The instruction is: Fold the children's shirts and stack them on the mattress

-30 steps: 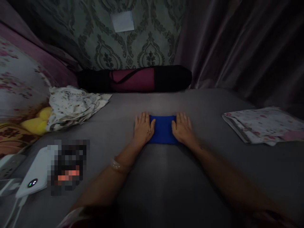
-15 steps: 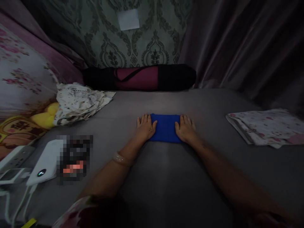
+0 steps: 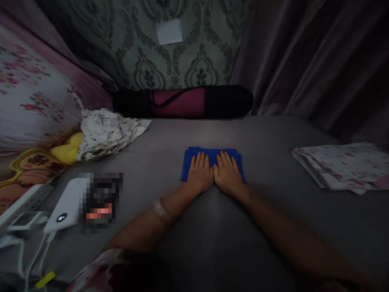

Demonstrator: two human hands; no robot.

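A folded blue cloth (image 3: 212, 152) lies on the grey bed sheet (image 3: 212, 132), in the middle of the view. Its layers show at the left and right edges. On its left half my left hand (image 3: 200, 172) rests flat, palm down, fingers stretched forward. My right hand (image 3: 227, 172) lies flat on the right half in the same way. The two thumbs meet or nearly meet near the cloth's front edge. Both hands hide much of the cloth's middle and front.
A black and red long bag (image 3: 179, 103) lies along the wall. Crumpled printed cloth (image 3: 109, 129) is at left, above a white power bank (image 3: 68, 207), cables and a power strip (image 3: 28, 202). Folded floral fabric (image 3: 343, 164) lies at right.
Both hands have moved inward from the cloth's sides onto its top. The cloth now looks wider, with layers showing at its sides. The camera view has shifted slightly.
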